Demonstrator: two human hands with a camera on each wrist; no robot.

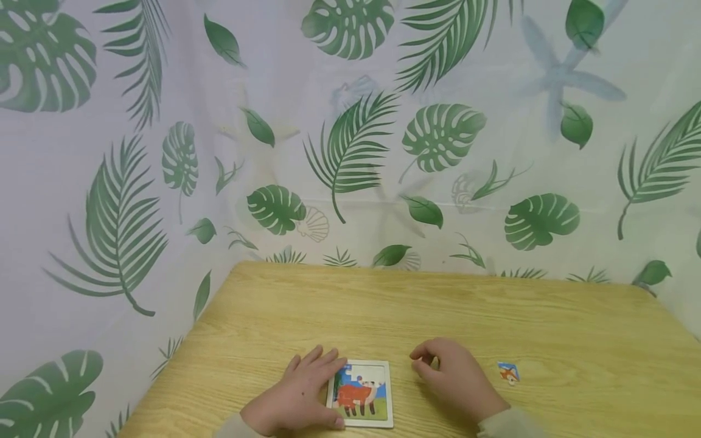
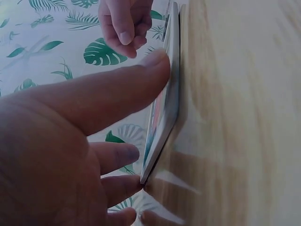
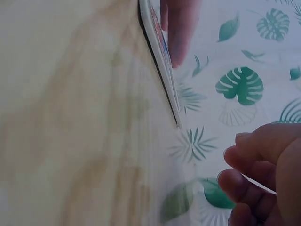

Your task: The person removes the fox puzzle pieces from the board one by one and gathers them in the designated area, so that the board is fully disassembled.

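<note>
A small square picture puzzle in a white frame [image 1: 390, 395] lies flat on the table, showing a red-and-white animal on grass. Pale bare board shows in its upper part. My left hand [image 1: 301, 392] rests along the frame's left side, fingers spread and fairly straight, the thumb at the near left corner. Right of the puzzle, apart from it, is my right hand [image 1: 457, 377], its fingers loosely bent and the thumb near the index fingertip. No piece shows between those fingers in the right wrist view. A loose puzzle piece [image 1: 508, 372] with an orange animal's face lies beyond the right hand.
The wood-grain table [image 1: 438, 310] reaches back to a white cloth [image 1: 372, 152] printed with green leaves, which hangs behind it and along the left side. The table's left edge runs close beside the left forearm.
</note>
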